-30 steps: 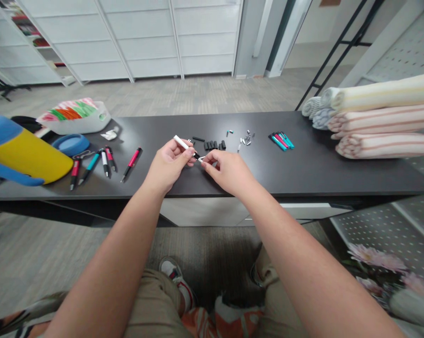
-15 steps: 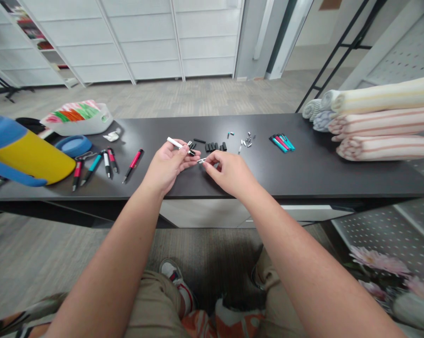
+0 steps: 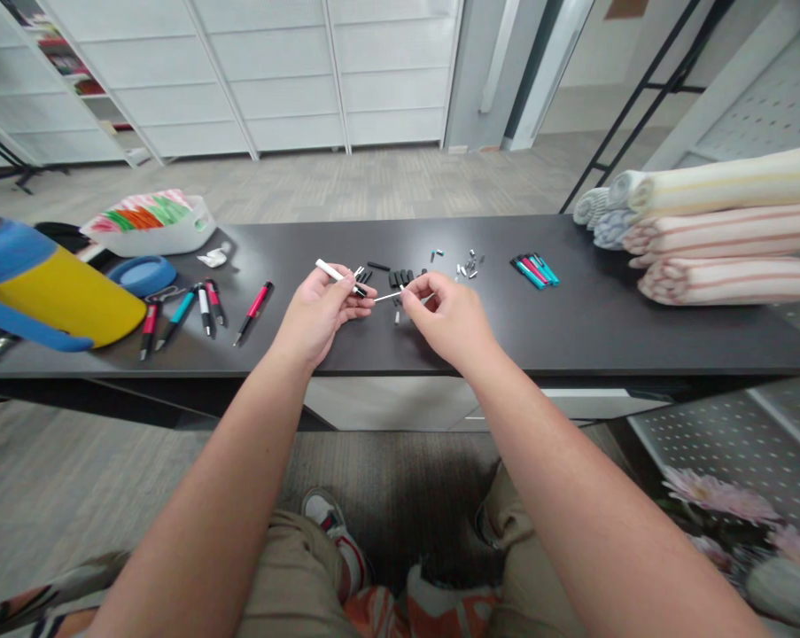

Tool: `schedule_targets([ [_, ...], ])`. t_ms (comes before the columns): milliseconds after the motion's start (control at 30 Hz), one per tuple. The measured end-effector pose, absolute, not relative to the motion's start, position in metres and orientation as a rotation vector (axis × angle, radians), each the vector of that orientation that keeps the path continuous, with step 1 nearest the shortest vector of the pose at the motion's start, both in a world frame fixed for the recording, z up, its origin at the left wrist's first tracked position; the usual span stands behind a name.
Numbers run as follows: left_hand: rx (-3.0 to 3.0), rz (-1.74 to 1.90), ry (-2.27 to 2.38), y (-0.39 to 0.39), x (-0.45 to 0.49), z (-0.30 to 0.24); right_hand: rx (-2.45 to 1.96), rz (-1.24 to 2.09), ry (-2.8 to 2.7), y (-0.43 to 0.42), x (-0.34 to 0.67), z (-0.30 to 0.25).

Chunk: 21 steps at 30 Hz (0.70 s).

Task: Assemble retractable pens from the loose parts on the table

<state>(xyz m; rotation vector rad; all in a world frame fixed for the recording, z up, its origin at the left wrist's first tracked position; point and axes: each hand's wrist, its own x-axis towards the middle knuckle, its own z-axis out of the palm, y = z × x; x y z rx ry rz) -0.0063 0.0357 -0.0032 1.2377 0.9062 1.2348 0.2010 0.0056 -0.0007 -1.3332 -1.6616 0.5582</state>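
Note:
My left hand [image 3: 330, 306] is closed around a white pen barrel [image 3: 329, 268] with a black end, which slants across the fingers. Small metal-looking bits show by its fingertips. In a pinch, my right hand [image 3: 443, 315] holds a thin pale rod [image 3: 387, 297], which looks like a pen refill. The rod's other end reaches my left fingertips; whether it enters the pen cannot be seen. Several black grip sleeves [image 3: 405, 276] lie just behind my right hand, partly covered by it. A small pale piece [image 3: 398, 316] rests on the table below the rod.
On the dark table [image 3: 572, 337], a red pen [image 3: 253, 312] and several other pens lie left, near a blue-and-yellow bottle [image 3: 60, 288] and a white tray [image 3: 153, 237]. Small silver parts [image 3: 467, 266], coloured barrels [image 3: 534, 270] and rolled towels [image 3: 732, 248] are to the right.
My right hand has moved slightly right and away from my left, so more of the thin rod shows. The small pale piece below it has come into view. My left hand keeps its hold.

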Motion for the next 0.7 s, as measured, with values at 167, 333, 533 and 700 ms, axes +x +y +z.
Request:
schedule_targets([
  [167,1.347,1.261,0.98,0.033,-0.002,-0.005,-1.372,0.624,-1.48,0.011,0.207,-0.006],
  [333,1.745,1.225,1.148,0.025,-0.002,-0.001,-1.274,0.833,-1.318,0.015,0.21,-0.01],
  [533,2.31,0.986,1.341,0.01,0.008,0.006,-1.095,1.102,-1.174,0.009,0.214,-0.006],
  [700,2.462,0.768,1.269,0.012,0.017,0.0,-1.102,1.138,-1.209,-0.001,0.219,-0.003],
])
